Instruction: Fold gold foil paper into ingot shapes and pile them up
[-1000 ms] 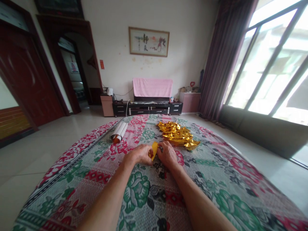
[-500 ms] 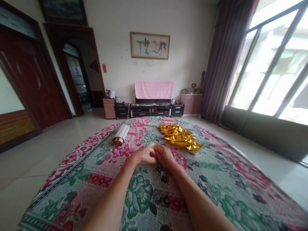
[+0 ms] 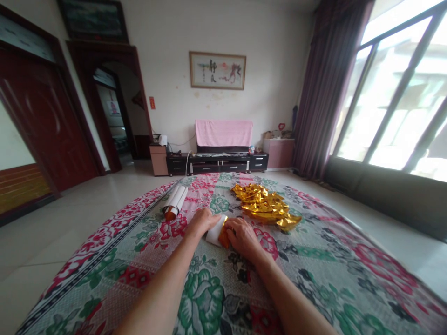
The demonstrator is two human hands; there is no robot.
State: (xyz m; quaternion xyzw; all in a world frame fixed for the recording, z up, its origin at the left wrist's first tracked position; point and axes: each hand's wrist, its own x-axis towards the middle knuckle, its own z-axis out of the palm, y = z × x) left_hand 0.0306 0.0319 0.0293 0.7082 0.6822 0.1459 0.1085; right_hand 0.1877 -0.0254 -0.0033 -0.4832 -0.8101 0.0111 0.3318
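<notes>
A small sheet of gold foil paper [image 3: 214,235] lies between my hands on the cloth, its white back showing and a gold band along its right side. My left hand [image 3: 203,220] grips the far left edge of the sheet, its fingertips partly hidden. With curled fingers, my right hand [image 3: 242,235] holds the gold edge on the right. Beyond my right hand lies a pile of shiny folded gold foil pieces [image 3: 265,205]. To the left, past my left hand, rests a loose roll of paper [image 3: 175,201], white outside with orange-gold inside.
A flowered cloth [image 3: 202,298] in red, green and grey covers the round table. Past its far edge stand a low black cabinet [image 3: 206,167] and a screen draped with a pink towel [image 3: 223,133]. A purple curtain [image 3: 323,93] hangs by the window at right.
My hands have moved apart from being close together, so the sheet's white back and gold band now show between them. The view has tilted slightly upward.
</notes>
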